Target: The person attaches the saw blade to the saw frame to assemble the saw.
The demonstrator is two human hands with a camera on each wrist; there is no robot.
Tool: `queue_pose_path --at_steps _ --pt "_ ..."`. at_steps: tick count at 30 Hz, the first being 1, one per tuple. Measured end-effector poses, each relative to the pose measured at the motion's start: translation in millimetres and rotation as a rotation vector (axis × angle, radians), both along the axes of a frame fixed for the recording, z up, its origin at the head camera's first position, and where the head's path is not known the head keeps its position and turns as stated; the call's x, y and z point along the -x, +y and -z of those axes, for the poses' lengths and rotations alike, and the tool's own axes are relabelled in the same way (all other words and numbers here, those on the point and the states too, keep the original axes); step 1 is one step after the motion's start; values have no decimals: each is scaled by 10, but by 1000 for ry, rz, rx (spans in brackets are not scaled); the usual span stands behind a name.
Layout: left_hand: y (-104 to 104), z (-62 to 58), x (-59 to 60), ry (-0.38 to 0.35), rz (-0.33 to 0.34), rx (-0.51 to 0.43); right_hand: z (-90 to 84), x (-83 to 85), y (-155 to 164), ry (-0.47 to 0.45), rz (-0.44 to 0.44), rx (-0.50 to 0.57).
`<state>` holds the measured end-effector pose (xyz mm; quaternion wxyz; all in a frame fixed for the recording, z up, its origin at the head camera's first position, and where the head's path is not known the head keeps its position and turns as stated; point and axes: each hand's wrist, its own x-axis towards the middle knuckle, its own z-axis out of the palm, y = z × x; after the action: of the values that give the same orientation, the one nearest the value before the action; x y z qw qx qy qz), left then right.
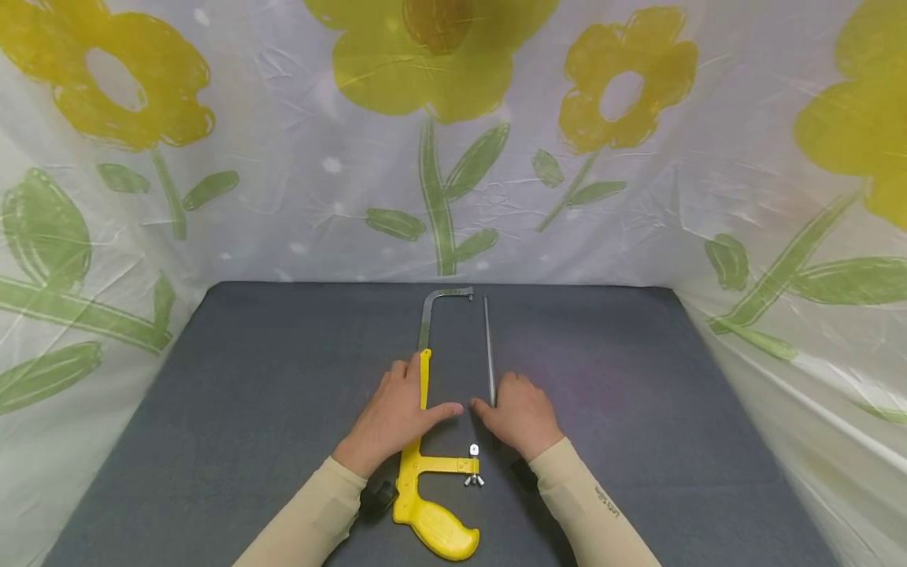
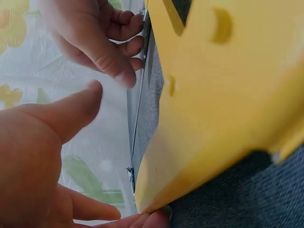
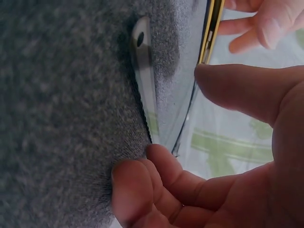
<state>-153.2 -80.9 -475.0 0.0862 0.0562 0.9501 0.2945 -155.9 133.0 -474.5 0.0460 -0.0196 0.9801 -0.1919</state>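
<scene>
Hacksaw frame [image 1: 409, 476] and blade [image 1: 489, 346] at left and right hands [image 1: 393, 413] [image 1: 523, 416], respectively

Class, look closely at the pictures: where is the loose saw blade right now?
In the head view, the saw blade lies on the dark tabletop, just right of the yellow hacksaw frame and next to the right hand.

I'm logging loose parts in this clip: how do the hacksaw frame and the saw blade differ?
Shape: the hacksaw frame is bracket-shaped with a handle; the saw blade is a thin, straight strip with a toothed edge.
Colour: the frame is mostly yellow with a grey metal far end; the blade is grey metal.
Size: the frame is longer and wider than the blade.
Shared: both run lengthwise away from the person.
</scene>
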Motion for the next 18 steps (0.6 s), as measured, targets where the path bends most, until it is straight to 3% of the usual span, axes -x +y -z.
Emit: queue_pose_path --at_steps 14,18 --pt "-28 -14 18 -16 -3 59 84 -2 -31 146 14 -62" --pt "-32 -4 35 -23 -4 59 102 -1 -41 149 22 -70"
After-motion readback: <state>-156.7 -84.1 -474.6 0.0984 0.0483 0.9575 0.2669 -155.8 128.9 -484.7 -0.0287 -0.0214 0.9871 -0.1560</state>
